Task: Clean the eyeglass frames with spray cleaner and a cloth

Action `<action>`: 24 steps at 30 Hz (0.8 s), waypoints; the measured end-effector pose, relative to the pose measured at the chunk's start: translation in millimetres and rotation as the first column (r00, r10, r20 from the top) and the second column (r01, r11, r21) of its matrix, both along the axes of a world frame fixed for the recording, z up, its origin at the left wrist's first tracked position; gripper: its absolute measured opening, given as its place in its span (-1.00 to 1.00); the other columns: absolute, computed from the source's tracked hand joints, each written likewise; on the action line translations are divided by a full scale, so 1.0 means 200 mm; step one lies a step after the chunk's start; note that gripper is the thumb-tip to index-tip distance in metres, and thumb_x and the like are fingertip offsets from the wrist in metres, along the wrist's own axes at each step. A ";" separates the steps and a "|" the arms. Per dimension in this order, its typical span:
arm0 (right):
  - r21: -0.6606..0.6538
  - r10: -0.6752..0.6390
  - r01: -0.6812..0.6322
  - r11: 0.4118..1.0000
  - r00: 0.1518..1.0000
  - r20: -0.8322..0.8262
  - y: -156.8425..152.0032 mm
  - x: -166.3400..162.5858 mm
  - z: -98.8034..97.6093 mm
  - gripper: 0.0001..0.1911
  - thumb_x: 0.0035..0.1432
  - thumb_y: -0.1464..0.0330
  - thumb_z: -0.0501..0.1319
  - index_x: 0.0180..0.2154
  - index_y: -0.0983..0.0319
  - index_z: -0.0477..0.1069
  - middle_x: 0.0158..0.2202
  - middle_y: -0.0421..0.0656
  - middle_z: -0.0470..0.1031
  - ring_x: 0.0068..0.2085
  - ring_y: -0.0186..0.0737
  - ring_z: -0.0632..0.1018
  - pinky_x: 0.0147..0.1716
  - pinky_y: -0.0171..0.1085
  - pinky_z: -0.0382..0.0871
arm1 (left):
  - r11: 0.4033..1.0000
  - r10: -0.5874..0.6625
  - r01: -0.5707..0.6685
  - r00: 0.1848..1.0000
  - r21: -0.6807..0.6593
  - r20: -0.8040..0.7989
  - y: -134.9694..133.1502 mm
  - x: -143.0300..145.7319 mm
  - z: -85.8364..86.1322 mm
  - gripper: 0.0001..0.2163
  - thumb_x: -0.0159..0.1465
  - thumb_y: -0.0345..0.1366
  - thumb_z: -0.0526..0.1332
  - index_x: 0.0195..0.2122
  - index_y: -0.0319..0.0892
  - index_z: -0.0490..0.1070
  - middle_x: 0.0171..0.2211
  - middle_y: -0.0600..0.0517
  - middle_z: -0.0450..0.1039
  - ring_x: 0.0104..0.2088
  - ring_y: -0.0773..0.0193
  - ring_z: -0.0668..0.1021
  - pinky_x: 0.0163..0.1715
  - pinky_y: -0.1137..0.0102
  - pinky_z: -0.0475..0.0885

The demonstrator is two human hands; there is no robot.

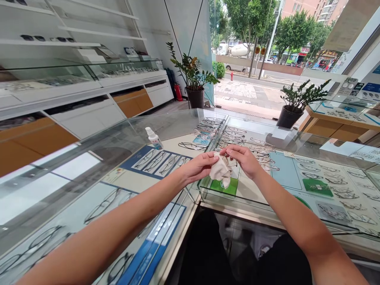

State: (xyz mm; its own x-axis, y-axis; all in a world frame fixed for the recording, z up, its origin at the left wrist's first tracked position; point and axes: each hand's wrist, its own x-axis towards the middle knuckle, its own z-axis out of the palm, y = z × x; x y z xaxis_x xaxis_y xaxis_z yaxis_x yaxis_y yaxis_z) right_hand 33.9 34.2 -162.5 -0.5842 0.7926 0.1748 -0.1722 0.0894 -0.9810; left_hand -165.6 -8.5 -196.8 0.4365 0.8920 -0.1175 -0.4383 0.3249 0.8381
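A crumpled white cleaning cloth hangs from the fingers of my left hand, which is closed on it. Close beside it, my right hand has its fingers pinched on a pair of eyeglasses; the cloth and fingers hide most of the frame. Both hands are over the glass display counter, above a green card beneath the glass. To the left of my hands, a white spray bottle stands upright on the counter.
Rows of eyeglasses lie inside the glass cases to the right, with more frames at left. Potted plants stand by the window. A red fire extinguisher is near the wall, beside a long showcase.
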 end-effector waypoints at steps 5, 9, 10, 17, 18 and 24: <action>-0.095 0.022 -0.026 0.995 0.999 -0.040 0.00 0.00 0.01 -0.75 -0.01 0.13 0.45 -0.36 0.17 0.70 -0.19 -0.13 0.58 -0.19 -0.23 0.47 -0.19 -0.22 0.33 | 0.999 0.004 -0.003 1.000 0.041 -0.017 -0.02 0.03 0.04 -0.56 0.10 -0.16 0.56 -0.08 -0.28 0.57 -0.20 -0.11 0.65 -0.23 0.22 0.66 -0.17 0.42 0.52; -0.134 0.058 -0.066 0.989 0.996 -0.062 -0.01 0.01 0.03 -0.75 -0.05 0.14 0.46 -0.38 0.19 0.71 -0.21 -0.13 0.57 -0.20 -0.23 0.46 -0.22 -0.25 0.33 | 0.998 -0.010 0.013 0.999 0.059 -0.041 -0.02 0.03 0.05 -0.53 0.07 -0.10 0.57 -0.11 -0.29 0.57 -0.22 -0.12 0.66 -0.25 0.20 0.65 -0.18 0.39 0.51; -0.138 0.064 -0.072 0.988 0.996 -0.062 -0.01 0.01 0.03 -0.75 -0.05 0.15 0.46 -0.39 0.18 0.71 -0.21 -0.13 0.57 -0.20 -0.23 0.46 -0.23 -0.25 0.32 | 0.998 -0.010 0.013 0.999 0.062 -0.048 -0.02 0.02 0.05 -0.54 0.07 -0.09 0.56 -0.13 -0.29 0.57 -0.23 -0.12 0.66 -0.26 0.20 0.65 -0.19 0.38 0.51; -0.116 0.023 -0.030 0.993 0.998 -0.057 0.00 0.01 0.02 -0.71 -0.10 0.10 0.51 -0.38 0.15 0.70 -0.20 -0.13 0.60 -0.16 -0.20 0.47 -0.15 -0.23 0.36 | 0.997 -0.001 0.004 0.999 0.080 -0.038 0.01 -0.02 0.05 -0.57 0.06 -0.02 0.55 -0.24 -0.28 0.59 -0.28 -0.16 0.67 -0.28 0.11 0.66 -0.19 0.31 0.54; -0.105 0.022 -0.028 0.994 0.998 -0.058 0.00 0.01 0.02 -0.69 -0.11 0.07 0.53 -0.39 0.15 0.69 -0.21 -0.13 0.59 -0.14 -0.19 0.48 -0.12 -0.21 0.37 | 0.997 -0.006 0.008 0.999 0.075 -0.036 0.01 -0.02 0.05 -0.57 0.06 -0.03 0.55 -0.25 -0.28 0.59 -0.28 -0.16 0.67 -0.29 0.12 0.66 -0.20 0.32 0.54; -0.035 0.052 -0.054 0.998 0.996 -0.073 0.00 0.01 0.01 -0.68 -0.09 0.03 0.55 -0.40 0.11 0.70 -0.26 -0.15 0.55 -0.06 -0.15 0.49 0.05 -0.15 0.35 | 0.999 -0.008 0.010 0.997 0.039 -0.070 -0.02 0.02 0.09 -0.57 0.05 -0.09 0.58 -0.21 -0.30 0.56 -0.31 -0.09 0.64 -0.35 0.27 0.62 -0.26 0.42 0.50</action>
